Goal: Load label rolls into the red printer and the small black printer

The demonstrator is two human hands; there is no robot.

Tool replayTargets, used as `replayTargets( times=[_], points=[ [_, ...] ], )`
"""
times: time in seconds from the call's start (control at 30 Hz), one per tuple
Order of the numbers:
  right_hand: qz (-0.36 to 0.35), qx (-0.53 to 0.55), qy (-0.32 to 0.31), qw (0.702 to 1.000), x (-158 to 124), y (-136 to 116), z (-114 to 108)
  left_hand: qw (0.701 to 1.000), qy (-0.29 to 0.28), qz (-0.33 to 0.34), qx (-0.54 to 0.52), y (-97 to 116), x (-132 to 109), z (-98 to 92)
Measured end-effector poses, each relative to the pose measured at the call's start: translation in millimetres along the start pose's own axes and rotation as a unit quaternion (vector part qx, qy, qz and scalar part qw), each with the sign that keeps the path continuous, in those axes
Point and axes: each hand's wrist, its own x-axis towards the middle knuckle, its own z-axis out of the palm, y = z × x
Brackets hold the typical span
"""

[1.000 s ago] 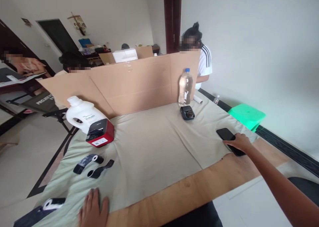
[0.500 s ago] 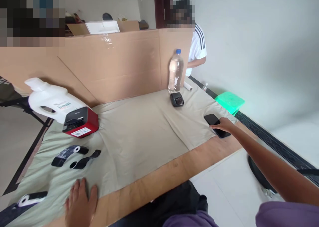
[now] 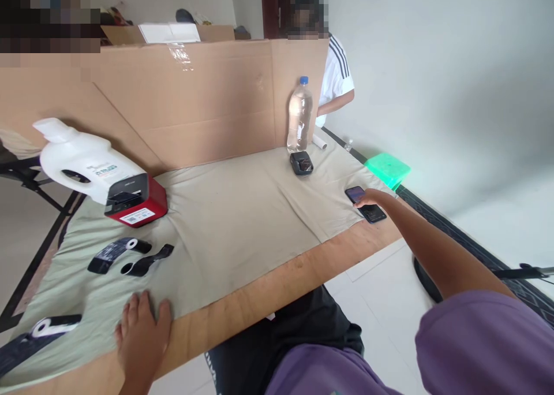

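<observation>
Where the cloth [image 3: 242, 222] stops short of the near edge of the bench [image 3: 268, 304], the left hand [image 3: 141, 337] lies flat, grip released. Right hand [image 3: 374, 198]: grip unclosed, fingertips resting on the black phone [image 3: 375, 214] at the cloth's right border. Broad cloth spans between both hands; a cardboard screen [image 3: 194, 106] walls the far side.

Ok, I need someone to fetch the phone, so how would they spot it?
Find the cloth-covered table backed by a cardboard wall. Go to its right end, beside the green stool. The phone lies flat there under the right hand: a thin dark slab, unlike the chunkier black box by the water bottle.
</observation>
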Motion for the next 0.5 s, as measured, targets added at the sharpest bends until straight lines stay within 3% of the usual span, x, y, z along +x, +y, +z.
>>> replayTargets(
  times=[0.3, 0.5],
  points=[
    [-0.018, -0.005, 0.015, 1.000, -2, 1, 4, 1.000, -0.008, -0.012, -0.004, -1, -1, 0.6],
    [0.029, 0.024, 0.058, 0.998, -8, 7, 19, 1.000, -0.002, -0.015, -0.007, -3, 0, 2.7]
  ],
)
